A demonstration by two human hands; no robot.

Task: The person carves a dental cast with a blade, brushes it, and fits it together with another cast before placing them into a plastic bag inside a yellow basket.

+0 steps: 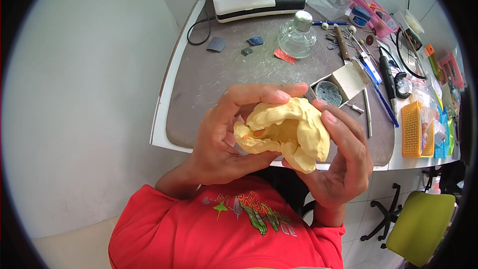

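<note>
Both hands hold up a pale yellow dental plaster model in front of the chest, above the desk's near edge. It looks like an upper and a lower cast set together, with a hollow facing me and small orange patches inside at its left end. My left hand is closed on the left side, fingers over the top and thumb beneath. My right hand grips the right side, with fingertips at the upper right edge and the thumb low. Just behind the model lies an opened small box with a round grey mesh-like piece inside.
On the desk stand a glass bottle and a white machine. Sandpaper scraps lie at the back. Several tools, a black handpiece and a yellow basket are right. A green chair stands lower right.
</note>
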